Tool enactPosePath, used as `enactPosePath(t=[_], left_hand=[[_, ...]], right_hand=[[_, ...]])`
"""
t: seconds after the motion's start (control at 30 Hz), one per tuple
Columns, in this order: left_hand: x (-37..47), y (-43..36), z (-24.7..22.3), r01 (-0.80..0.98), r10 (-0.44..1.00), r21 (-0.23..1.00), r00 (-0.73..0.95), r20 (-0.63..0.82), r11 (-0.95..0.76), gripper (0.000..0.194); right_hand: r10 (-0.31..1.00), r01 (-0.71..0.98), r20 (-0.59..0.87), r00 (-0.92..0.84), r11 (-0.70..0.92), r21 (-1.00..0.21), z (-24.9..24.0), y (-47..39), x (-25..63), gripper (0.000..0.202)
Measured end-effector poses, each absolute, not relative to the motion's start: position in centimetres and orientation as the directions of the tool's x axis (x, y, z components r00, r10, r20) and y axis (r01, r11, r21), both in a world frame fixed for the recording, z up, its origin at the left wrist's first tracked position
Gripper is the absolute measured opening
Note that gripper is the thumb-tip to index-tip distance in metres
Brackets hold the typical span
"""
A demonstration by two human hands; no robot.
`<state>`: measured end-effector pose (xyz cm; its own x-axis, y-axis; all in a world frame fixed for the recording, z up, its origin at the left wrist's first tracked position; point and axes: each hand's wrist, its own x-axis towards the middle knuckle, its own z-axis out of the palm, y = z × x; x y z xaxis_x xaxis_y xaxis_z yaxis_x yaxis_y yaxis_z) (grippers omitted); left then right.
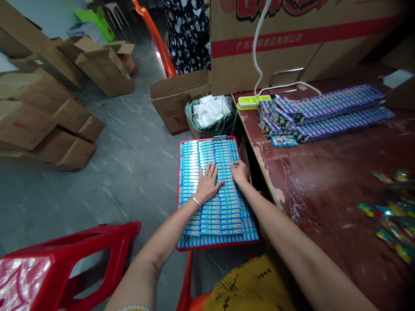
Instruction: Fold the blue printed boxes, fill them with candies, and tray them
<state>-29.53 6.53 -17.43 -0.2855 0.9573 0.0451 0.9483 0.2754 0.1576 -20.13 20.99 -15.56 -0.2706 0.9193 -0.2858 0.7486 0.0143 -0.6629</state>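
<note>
Rows of small light-blue packs (210,211) fill a red tray (218,247) in front of me. My left hand (208,183) lies flat on the packs near the middle, its fingers spread, a silver bangle at the wrist. At the tray's right edge, my right hand (240,172) has its fingers bent together against the outer packs; whether it grips one is too small to tell. One dark-printed pack (220,138) lies at the tray's far edge.
A dark red table (324,172) on the right bears stacked purple strips (340,103), a power strip (254,101) and loose colourful pieces (394,216). A red stool (81,259) stands lower left. Cartons (106,71) and a lined bin (212,112) are beyond; a person's patterned clothing (188,34) shows behind.
</note>
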Motion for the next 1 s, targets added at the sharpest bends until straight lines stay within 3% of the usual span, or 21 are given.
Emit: enactPosePath(t=[0.5, 1.0], left_hand=[[-29.42, 6.60, -17.38, 0.945, 0.957, 0.168, -0.288, 0.028, 0.279, 0.075], [-29.31, 6.78, -17.42, 0.942, 0.957, 0.180, -0.290, 0.020, 0.282, 0.069]], right_hand=[[0.935, 0.700, -0.216, -0.282, 0.047, -0.712, -16.16, 20.47, -19.73, 0.018], [0.932, 0.685, -0.231, -0.279, 0.025, -0.728, -16.20, 19.97, -20.04, 0.029]])
